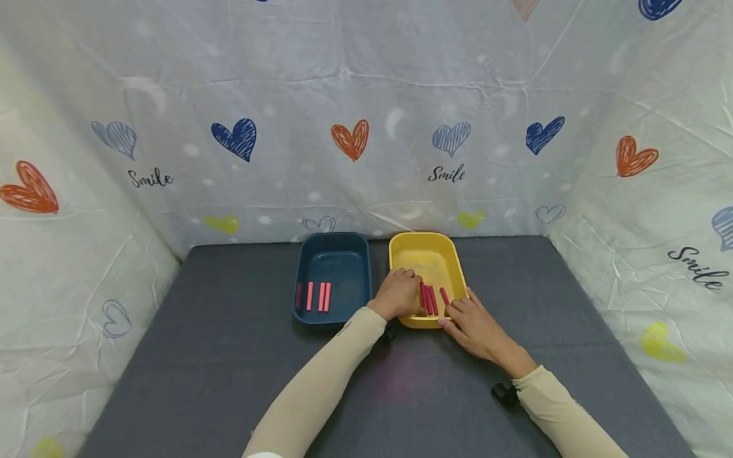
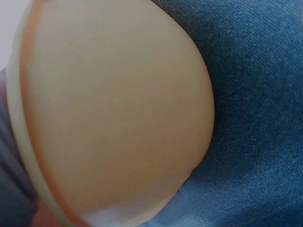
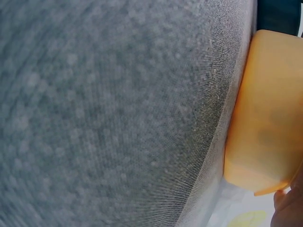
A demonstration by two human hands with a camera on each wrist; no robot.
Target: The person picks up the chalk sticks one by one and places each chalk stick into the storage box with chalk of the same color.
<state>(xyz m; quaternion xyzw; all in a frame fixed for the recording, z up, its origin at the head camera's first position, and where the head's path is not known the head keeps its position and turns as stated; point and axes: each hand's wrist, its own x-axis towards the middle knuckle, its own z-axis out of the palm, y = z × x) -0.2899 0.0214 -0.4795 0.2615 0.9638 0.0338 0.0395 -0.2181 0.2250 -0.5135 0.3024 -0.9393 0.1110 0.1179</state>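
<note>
Several dark pink chalk sticks (image 1: 431,300) lie side by side in the yellow tray (image 1: 405,242), with another stick (image 1: 444,296) tilted apart on their right. Over the tray's left wall reaches my left hand (image 1: 397,294); its curled fingers and thumb pinch the leftmost stick, partly hidden. My right hand (image 1: 474,327) grips the tray's front right corner, thumb at the front rim and fingers by the right wall. Only a bit of that hand (image 3: 288,210) shows in the right wrist view, beside the tray (image 3: 265,113). The left wrist view shows mostly a beige sleeve (image 2: 118,109).
Left of the yellow tray stands a dark blue tray (image 1: 335,248) holding several lighter pink sticks (image 1: 310,296). Both sit at the back of a grey cloth-covered table (image 1: 229,362). A printed curtain (image 1: 389,184) closes off the back and sides.
</note>
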